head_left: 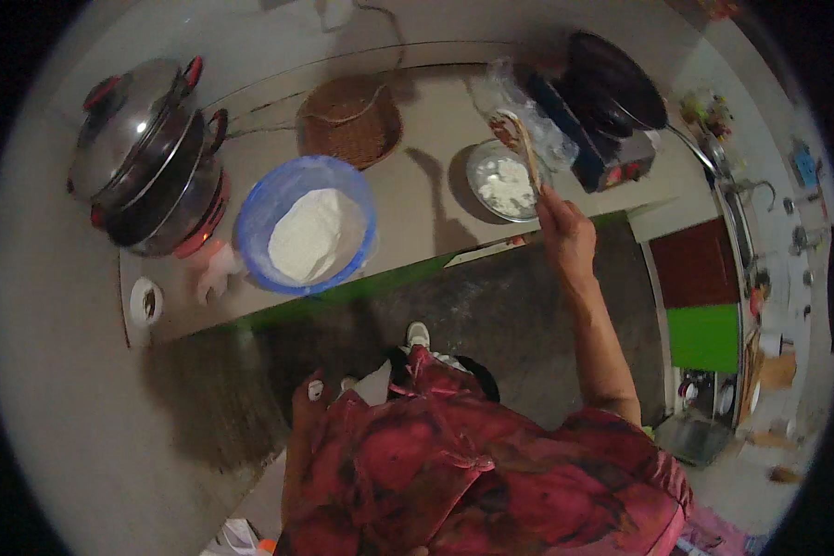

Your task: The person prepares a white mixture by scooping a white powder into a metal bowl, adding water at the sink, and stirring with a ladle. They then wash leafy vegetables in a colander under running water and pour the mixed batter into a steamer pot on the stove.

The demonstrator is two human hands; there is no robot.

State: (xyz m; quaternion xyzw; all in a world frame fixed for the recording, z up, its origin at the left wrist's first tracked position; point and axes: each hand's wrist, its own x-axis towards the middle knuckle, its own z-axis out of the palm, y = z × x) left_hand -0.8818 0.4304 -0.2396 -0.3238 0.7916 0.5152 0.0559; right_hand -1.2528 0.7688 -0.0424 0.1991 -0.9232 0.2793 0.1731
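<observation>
My right hand (pixel 570 236) grips the handle of a wooden spoon (pixel 527 149), whose reddish-brown head points away from me. The spoon reaches over the right side of a clear bowl (pixel 483 198) that holds white, lumpy stuff (pixel 506 184). To the left, near the counter's front edge, stands a blue plastic basin (pixel 254 233) with a heap of white powder (pixel 306 233), which looks like flour. My left hand (pixel 311 397) hangs low beside my red patterned garment. A small white patch shows at it; whether it is something held is unclear.
A stacked steamer pot (pixel 135 153) stands on a glowing red base at the left. Behind the basin is a woven basket (pixel 347 121). Clear plastic (pixel 528 118) lies by a gas stove (pixel 608 163) with a dark wok (pixel 615 80). A small white dish (pixel 146 302) sits at the left end.
</observation>
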